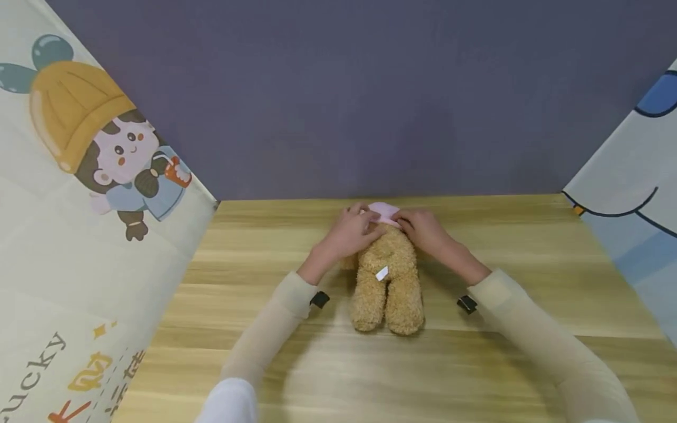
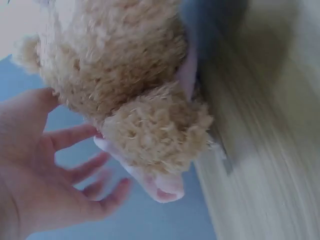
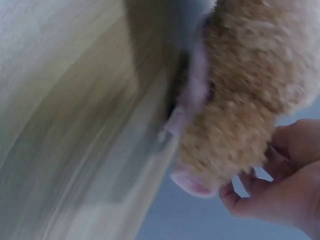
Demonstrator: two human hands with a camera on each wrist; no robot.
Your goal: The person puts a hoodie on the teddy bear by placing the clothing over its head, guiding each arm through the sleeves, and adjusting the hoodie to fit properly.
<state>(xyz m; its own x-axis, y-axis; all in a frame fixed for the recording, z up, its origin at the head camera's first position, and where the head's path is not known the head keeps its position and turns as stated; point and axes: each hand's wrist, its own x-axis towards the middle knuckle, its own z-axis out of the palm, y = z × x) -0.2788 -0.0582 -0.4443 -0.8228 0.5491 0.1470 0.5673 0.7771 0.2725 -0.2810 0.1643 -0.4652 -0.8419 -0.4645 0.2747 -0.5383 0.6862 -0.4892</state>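
A tan plush teddy bear [image 1: 388, 258] lies on the table with its back up, its legs toward me and a small white tag [image 1: 382, 274] at its rear. Pale pink cloth [image 1: 384, 210] lies at its upper end; more pink shows along its underside in both wrist views. My left hand [image 1: 351, 232] touches the cloth and fur from the left, its fingers loosely spread in the left wrist view. From the right, my right hand [image 1: 423, 228] pinches the cloth's edge with bent fingers. The bear's head is hidden in the head view.
The wooden table [image 1: 254, 247] ends at a dark grey-blue wall [image 1: 338, 106] close behind the bear. Printed cartoon panels [image 1: 127, 235] flank it on both sides. Small black clips [image 1: 467, 304] sit by both sleeve cuffs.
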